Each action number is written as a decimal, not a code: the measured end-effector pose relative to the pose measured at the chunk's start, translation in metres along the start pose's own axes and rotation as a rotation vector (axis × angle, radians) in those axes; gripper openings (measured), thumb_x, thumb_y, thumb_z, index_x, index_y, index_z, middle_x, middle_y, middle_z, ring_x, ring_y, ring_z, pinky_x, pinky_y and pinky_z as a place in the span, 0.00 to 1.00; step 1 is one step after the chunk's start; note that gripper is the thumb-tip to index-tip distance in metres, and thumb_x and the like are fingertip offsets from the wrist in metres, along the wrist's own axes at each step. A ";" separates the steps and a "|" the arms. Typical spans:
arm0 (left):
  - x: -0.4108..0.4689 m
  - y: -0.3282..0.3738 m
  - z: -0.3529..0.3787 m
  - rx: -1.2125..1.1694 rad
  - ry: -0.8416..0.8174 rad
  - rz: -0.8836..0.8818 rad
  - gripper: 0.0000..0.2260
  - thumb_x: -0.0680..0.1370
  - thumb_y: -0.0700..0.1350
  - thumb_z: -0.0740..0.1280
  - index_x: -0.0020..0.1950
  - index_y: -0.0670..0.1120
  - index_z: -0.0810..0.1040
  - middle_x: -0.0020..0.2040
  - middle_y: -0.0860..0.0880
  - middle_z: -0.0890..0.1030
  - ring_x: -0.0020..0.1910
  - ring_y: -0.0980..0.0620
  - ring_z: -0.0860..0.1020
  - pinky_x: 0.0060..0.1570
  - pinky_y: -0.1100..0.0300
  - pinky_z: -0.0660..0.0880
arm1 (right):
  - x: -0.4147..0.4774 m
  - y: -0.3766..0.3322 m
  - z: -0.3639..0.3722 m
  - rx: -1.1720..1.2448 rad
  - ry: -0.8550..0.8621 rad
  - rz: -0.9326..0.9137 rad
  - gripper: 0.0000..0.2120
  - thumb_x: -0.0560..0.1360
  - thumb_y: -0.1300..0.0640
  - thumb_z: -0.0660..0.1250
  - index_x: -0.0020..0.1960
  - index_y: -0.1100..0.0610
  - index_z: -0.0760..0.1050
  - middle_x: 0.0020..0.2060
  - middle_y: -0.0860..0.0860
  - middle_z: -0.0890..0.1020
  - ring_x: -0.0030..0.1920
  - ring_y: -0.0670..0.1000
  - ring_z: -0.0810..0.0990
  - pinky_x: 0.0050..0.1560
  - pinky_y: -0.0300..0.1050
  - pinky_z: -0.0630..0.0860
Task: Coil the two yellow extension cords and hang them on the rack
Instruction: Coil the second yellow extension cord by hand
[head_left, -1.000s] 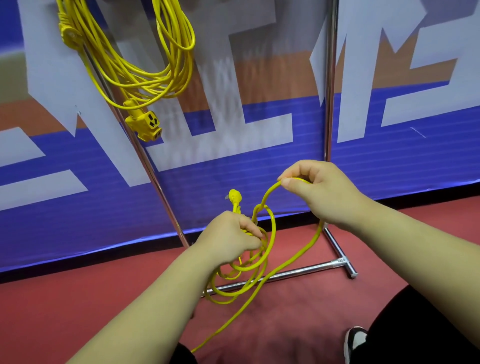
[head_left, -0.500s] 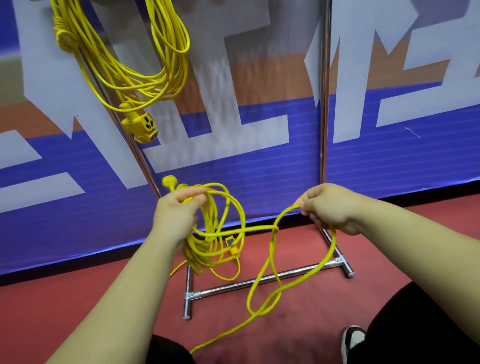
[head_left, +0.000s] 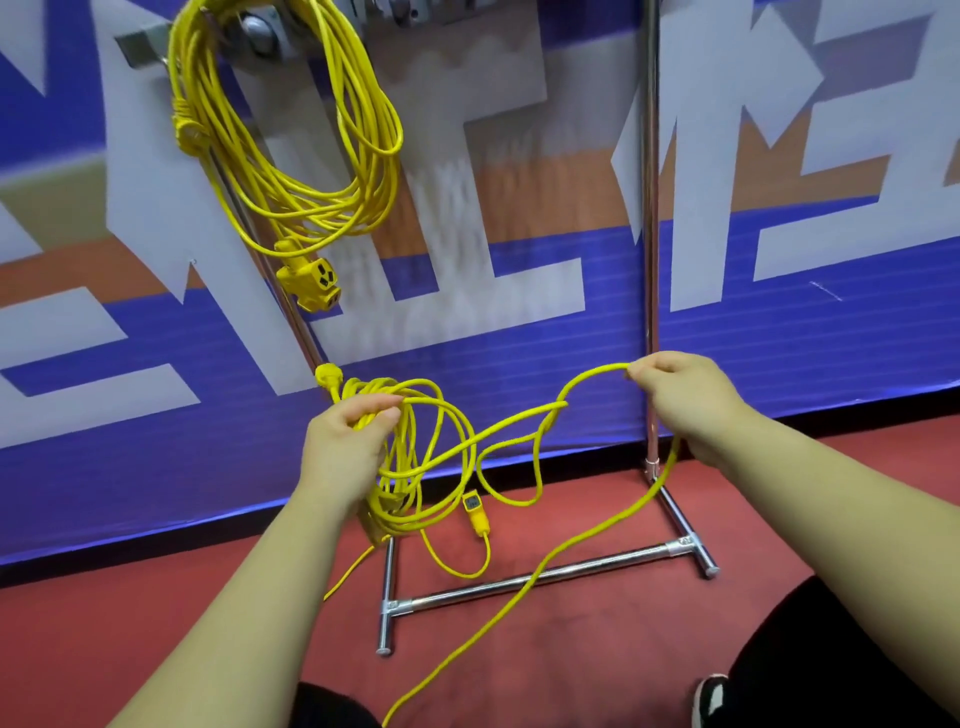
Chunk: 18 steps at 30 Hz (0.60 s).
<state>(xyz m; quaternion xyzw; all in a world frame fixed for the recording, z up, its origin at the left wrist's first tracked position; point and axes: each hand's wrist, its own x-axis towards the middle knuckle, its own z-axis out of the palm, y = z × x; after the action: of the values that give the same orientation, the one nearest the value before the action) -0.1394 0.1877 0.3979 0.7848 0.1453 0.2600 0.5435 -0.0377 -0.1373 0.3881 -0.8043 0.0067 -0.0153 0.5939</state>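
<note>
- Since half a second ago the right hand (head_left: 685, 400) has drawn a little farther from the left hand (head_left: 345, 447). The slack loop between them, which then sagged toward the floor, now hangs higher.
- The second yellow cord (head_left: 395, 514) is partly coiled. Its loops hang from the left hand, whose fingers are curled round the top of the bundle, in front of the rack's lower part.
- A plug (head_left: 328, 375) sticks up just above that hand, and a small yellow connector (head_left: 474, 506) dangles beside the loops.
- The right hand's fingers are pressed together, pinching the cord at the top of an arch. From there the loose length runs down across the rack's base bar to the red floor (head_left: 675, 649).
- The first yellow cord (head_left: 291, 202) hangs coiled high on the metal rack (head_left: 545, 571), its socket end (head_left: 311, 278) lowest.
- Behind stands a blue, white and orange banner (head_left: 779, 338).
- A black-and-white shoe (head_left: 714, 696) shows at lower right.
</note>
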 end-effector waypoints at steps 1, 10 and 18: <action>-0.001 0.000 0.001 0.015 0.000 0.006 0.06 0.79 0.39 0.70 0.49 0.49 0.85 0.24 0.50 0.71 0.27 0.47 0.68 0.31 0.55 0.69 | 0.001 0.001 -0.003 0.030 0.059 0.012 0.09 0.80 0.54 0.65 0.47 0.54 0.83 0.33 0.53 0.76 0.32 0.52 0.70 0.34 0.44 0.68; 0.013 -0.019 -0.034 0.192 0.136 0.001 0.05 0.77 0.44 0.72 0.47 0.54 0.86 0.38 0.55 0.81 0.37 0.51 0.77 0.47 0.50 0.75 | 0.026 0.028 -0.049 0.151 0.499 0.187 0.14 0.81 0.54 0.58 0.50 0.61 0.78 0.35 0.53 0.72 0.33 0.54 0.67 0.34 0.48 0.65; 0.006 -0.021 -0.034 0.206 0.131 -0.004 0.06 0.77 0.44 0.72 0.45 0.56 0.85 0.49 0.54 0.85 0.46 0.52 0.81 0.50 0.56 0.75 | 0.004 0.029 -0.040 -0.161 -0.084 -0.022 0.03 0.74 0.52 0.75 0.46 0.51 0.85 0.32 0.41 0.81 0.33 0.41 0.76 0.31 0.34 0.67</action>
<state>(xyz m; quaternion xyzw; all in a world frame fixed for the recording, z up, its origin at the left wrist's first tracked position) -0.1523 0.2248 0.3896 0.8173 0.2082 0.2935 0.4500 -0.0352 -0.1842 0.3721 -0.8494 -0.0262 0.0126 0.5270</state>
